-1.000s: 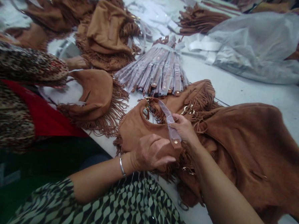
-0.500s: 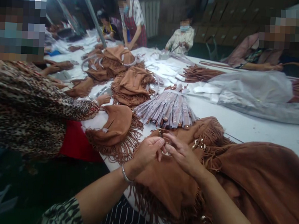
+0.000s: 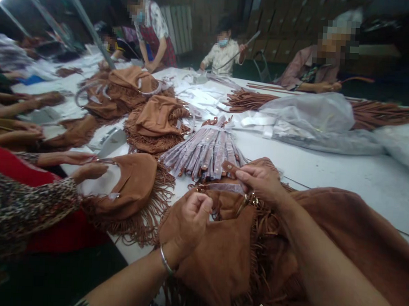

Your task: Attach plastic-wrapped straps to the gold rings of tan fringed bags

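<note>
A flat film-wrapped brown strap point(image 3: 225, 187) runs crosswise over a fringed brown suede bag point(image 3: 220, 252) on the white surface point(image 3: 313, 170), its studded tip point(image 3: 229, 167) pointing left. The right hand point(image 3: 262, 178) pinches that tip; whether the curled left hand point(image 3: 195, 214) holds anything cannot be told.

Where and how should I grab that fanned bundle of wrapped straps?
Probably take the bundle by its far neck, from above and slightly right. It gathers narrow there and splays toward the wearer, while a fringed bag crowds its left. The right hand is closest but already holds a strap end.
</note>
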Motion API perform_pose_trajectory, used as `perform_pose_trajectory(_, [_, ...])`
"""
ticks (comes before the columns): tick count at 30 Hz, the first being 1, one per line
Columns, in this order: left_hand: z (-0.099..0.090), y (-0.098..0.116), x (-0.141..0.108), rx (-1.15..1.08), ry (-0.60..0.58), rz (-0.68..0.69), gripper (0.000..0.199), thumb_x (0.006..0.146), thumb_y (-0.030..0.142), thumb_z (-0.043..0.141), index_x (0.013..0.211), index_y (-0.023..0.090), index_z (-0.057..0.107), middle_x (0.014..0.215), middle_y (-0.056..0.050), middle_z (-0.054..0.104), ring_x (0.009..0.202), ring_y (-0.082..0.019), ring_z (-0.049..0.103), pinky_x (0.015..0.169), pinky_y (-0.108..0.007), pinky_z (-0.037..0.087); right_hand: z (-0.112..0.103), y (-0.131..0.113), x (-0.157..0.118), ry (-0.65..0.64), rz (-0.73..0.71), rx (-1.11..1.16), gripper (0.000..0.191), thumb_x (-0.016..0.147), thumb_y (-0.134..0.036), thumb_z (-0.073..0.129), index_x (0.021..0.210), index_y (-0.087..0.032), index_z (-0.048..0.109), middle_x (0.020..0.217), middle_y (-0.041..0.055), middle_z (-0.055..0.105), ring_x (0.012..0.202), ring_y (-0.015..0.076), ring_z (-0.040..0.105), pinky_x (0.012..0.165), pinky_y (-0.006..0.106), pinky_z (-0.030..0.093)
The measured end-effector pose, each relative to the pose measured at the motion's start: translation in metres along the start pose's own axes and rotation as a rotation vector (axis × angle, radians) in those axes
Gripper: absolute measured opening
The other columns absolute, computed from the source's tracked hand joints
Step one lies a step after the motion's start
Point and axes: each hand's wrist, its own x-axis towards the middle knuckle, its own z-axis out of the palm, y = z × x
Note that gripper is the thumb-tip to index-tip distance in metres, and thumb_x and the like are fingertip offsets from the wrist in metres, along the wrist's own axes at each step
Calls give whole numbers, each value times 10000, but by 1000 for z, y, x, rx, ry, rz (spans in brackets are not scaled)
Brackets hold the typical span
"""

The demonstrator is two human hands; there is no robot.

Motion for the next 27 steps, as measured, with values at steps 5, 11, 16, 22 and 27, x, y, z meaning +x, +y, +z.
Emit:
perform_pose_trajectory(5, [67,-40,-2,366,-326,133,102,833,269,529,850,187,587,864,-38,609,841,-173,557,792,-328,454,-45,12,18,113,138,484,260,667,-377,742,736,-172,598,616,-9,594,504,95,503,499,223,411])
perform_pose_trajectory(11, [114,-55,43,750,-246,43,434,788,484,577,1053,142,546,1051,-141,564,1041,-314,504,896,-474,408,-60,51,19,268,104,716,307,671,-400,761,738,-203,536,446,-99,403,387,55,324,496,215,412])
perform_pose_trajectory(16, [112,-51,44,708,-276,-135,346,719,442,652,869,171,499,837,-51,569,830,-230,550,773,-375,429,-67,63,6,268,135,594,354,667,-441,756,685,-195,502,436,-72,460,393,69,382,466,220,385])
perform_pose_trajectory(22, [79,-51,15,-85,-426,-305,569,588,375,799,990,181,446,885,-15,601,808,-151,574,720,-267,450,-59,51,-6,379,120,361,373,709,-498,705,661,-191,498,496,-44,527,373,62,378,363,195,258])
perform_pose_trajectory(27, [36,-29,-5,-617,-563,-359,852,620,295,814,1312,232,321,1034,-78,645,905,-181,646,826,-306,473,-36,32,-29,334,142,138,378,759,-461,675,592,-172,497,456,-45,475,362,43,340,354,180,225])
